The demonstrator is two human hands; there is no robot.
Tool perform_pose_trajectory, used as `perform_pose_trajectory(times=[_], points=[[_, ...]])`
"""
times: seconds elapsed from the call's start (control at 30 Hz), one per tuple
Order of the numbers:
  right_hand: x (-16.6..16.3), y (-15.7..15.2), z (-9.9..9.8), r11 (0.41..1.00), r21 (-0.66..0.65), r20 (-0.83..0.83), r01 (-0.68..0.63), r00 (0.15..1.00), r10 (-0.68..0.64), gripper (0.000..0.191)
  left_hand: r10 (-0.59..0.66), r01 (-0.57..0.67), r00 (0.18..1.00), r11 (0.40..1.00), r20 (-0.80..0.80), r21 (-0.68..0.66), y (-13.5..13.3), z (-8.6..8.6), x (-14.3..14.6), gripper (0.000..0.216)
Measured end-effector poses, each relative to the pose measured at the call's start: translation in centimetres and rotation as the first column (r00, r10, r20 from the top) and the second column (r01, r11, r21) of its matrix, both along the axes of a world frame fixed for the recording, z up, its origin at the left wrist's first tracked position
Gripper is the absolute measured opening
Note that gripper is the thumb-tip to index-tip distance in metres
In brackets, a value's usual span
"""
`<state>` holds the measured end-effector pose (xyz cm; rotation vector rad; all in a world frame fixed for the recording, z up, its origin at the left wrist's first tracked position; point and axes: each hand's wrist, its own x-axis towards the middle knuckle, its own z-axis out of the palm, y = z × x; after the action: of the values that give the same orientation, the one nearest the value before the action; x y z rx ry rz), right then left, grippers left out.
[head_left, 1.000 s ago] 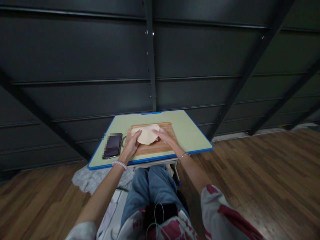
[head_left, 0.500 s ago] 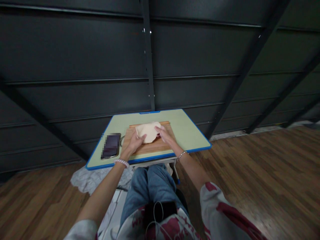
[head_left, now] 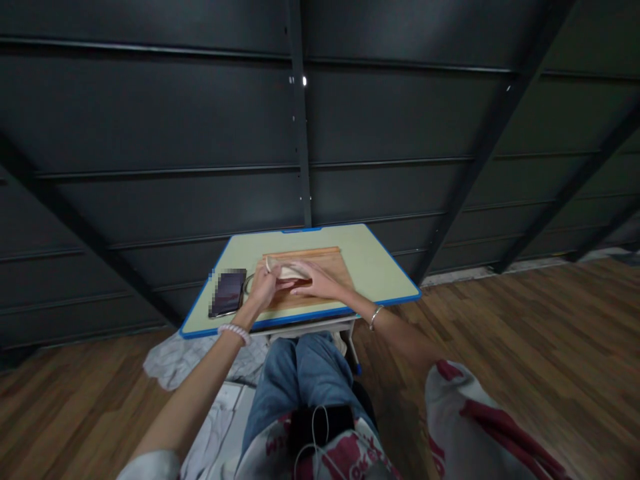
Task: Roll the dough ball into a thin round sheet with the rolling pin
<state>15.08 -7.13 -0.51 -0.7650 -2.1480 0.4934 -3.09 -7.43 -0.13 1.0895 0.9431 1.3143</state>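
Relative to the frame half a second ago, the right hand [head_left: 314, 280] sits further left and closer to the person, and the pale sheet [head_left: 289, 272], which showed a broad face then, now presents only a narrow strip. Position of the sheet: between both hands, above the middle-left part of the wooden board [head_left: 336, 272], which lies on the table [head_left: 377, 263]. Its material cannot be confirmed from this view. State of the left hand [head_left: 264, 285]: thumb and fingers pinch the sheet's left end. State of the right hand: fingers curve over the right end, with the thumb set apart lower down; whether they grip or merely touch cannot be told. Current step, as judged: turning or folding the sheet in the hands. Next move, as judged: it calls for a steady left pinch and a light, controlled right-hand contact, so that the sheet neither creases badly nor slips. Orientation: the visible long axis runs crosswise, from hand to hand, roughly along the board's far edge; the left end points away from the person and the right end lies slightly nearer. Adjacent item: the phone [head_left: 229, 292] lies left of the board, clear of both hands.
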Motion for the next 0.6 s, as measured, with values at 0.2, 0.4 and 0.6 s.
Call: perform_pose_trajectory(times=[0.2, 0.4, 0.6], points=[[-0.8, -0.2, 0.9, 0.996, -0.041, -0.035, 0.083, 0.996, -0.084, 0.033, -0.139, 0.134, 0.965, 0.990, -0.221, -0.038, -1.6, 4.5, 0.1, 0.029], [-0.2, -0.9, 2.9, 0.986, -0.128, -0.123, 0.106, 0.985, -0.121, 0.036, 0.237, 0.034, 0.786, 0.906, -0.571, 0.422, -1.0, 7.2, -1.8, 0.034], [-1.1, -1.5, 6.3, 0.970, -0.244, -0.359, -0.015, 0.930, -0.076, 0.035, -0.009, 0.228, 0.838, 0.914, -0.546, 0.336, -0.6, 6.6, -1.1, 0.036]])
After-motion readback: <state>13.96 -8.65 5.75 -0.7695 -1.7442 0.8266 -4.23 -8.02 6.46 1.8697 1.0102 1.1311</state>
